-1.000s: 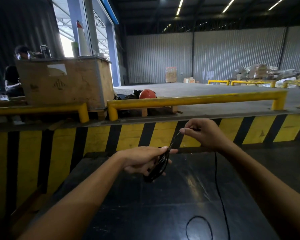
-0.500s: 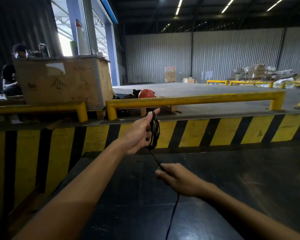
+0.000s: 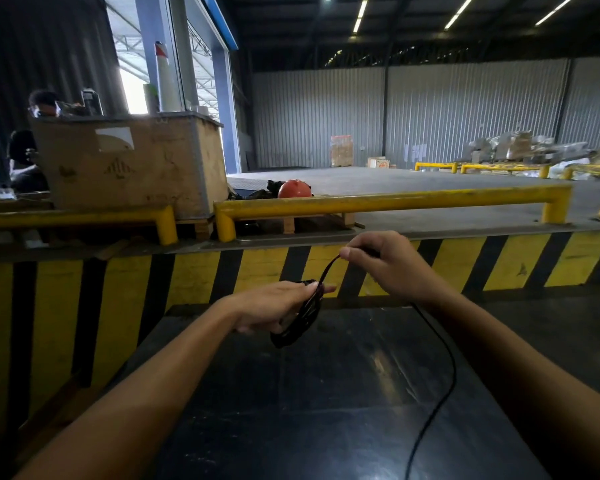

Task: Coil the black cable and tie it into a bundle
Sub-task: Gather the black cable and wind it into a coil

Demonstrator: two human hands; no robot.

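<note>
Several loops of the black cable (image 3: pixel 297 325) hang as a small coil from my left hand (image 3: pixel 274 304), which is closed around them above the dark table (image 3: pixel 326 393). My right hand (image 3: pixel 385 261) is higher and to the right, pinching a stretch of the same cable between thumb and fingers. A taut strand runs from that pinch down to the coil. The loose tail (image 3: pixel 444 389) drops from under my right wrist, curves over the tabletop and leaves the view at the bottom edge.
A yellow-and-black striped barrier (image 3: pixel 257 268) rises just past the table. Yellow guard rails (image 3: pixel 388 200) top it. A large worn crate (image 3: pixel 132 164) stands at the left, with a person (image 3: pixel 39 105) behind it. A red helmet (image 3: pixel 294 189) lies beyond the rail.
My left hand has dropped from rail height down to the table with the coil. My right hand has swung up from below to above and right, bringing the cable over for another loop.
</note>
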